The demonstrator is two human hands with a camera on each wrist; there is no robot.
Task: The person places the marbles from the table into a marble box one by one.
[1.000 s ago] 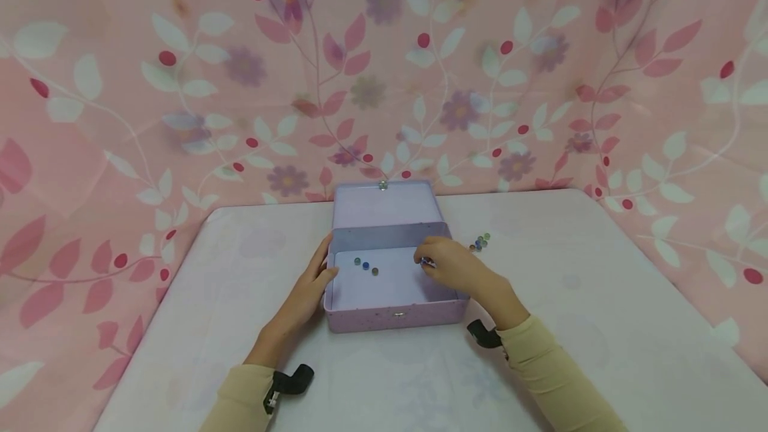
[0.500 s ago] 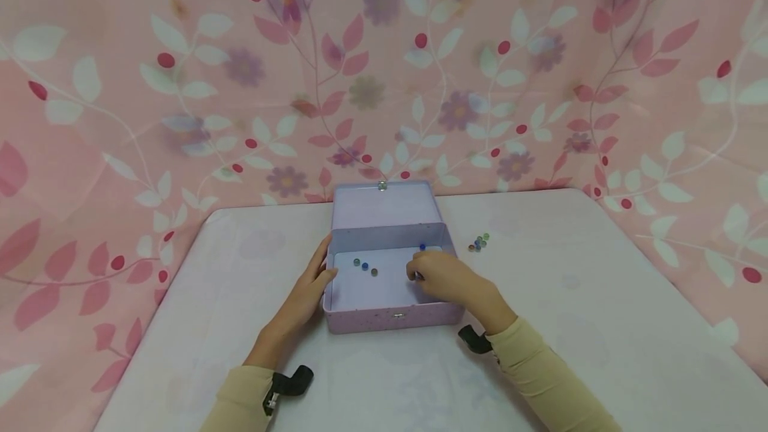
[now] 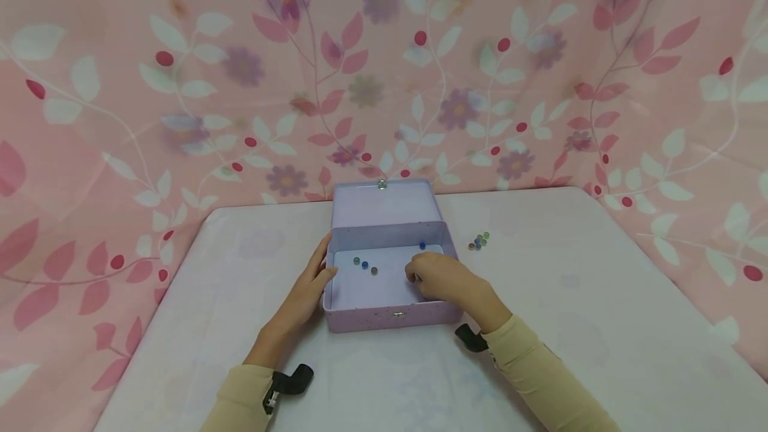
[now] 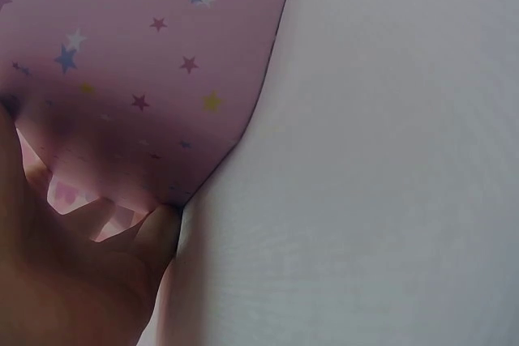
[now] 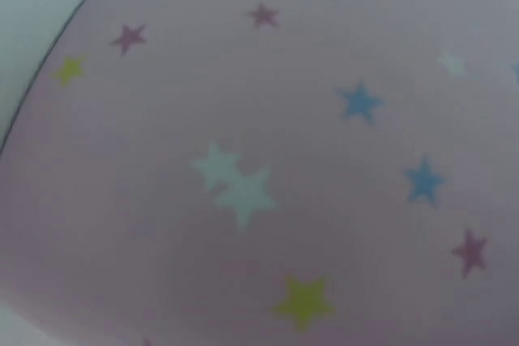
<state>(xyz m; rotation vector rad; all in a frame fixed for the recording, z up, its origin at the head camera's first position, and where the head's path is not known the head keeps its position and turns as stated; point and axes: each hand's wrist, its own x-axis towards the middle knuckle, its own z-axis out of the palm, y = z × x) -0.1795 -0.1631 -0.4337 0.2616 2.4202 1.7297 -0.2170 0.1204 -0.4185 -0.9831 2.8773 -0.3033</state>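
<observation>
A pink-lilac tin box (image 3: 366, 321) with star print stands on the table, its lid (image 3: 387, 204) swung back. My left hand (image 3: 309, 285) grips the box's left wall, thumb on the rim and fingers along the outside. In the left wrist view that hand's fingers (image 4: 154, 237) bend round the starred side. My right hand (image 3: 441, 277) is inside the box at the right, fingers curled down and pinching a marble that its fingers mostly hide. On the box floor lie a green marble (image 3: 357, 261), a blue marble (image 3: 365, 265), a brownish marble (image 3: 375, 271) and another blue marble (image 3: 423, 245).
Several loose marbles (image 3: 478, 242) cluster on the white-covered table (image 3: 576, 299), right of the box. A pink floral curtain (image 3: 384, 72) hangs behind. The right wrist view is filled by the starred outer side of the box (image 5: 243, 119).
My right hand has moved slightly left and toward me inside the box. A blue marble that was not visible a second ago now lies near the back wall. My left hand stays put.
</observation>
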